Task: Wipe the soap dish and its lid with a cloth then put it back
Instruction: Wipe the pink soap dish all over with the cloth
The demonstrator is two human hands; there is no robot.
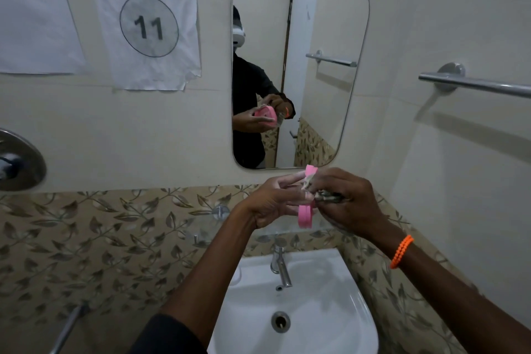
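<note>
A pink soap dish is held on edge above the sink, just below the mirror. My left hand grips it from the left, fingers wrapped behind it. My right hand presses a crumpled grey-green cloth against the dish's right side. The middle of the dish is hidden by the cloth and fingers; only its pink top tip and lower edge show. I cannot tell whether this piece is the base or the lid. The mirror reflects the pink dish between both hands.
A white sink with a chrome tap lies directly below my hands. A glass shelf is fixed to the leaf-patterned tiles behind. A towel bar juts from the right wall. The mirror hangs ahead.
</note>
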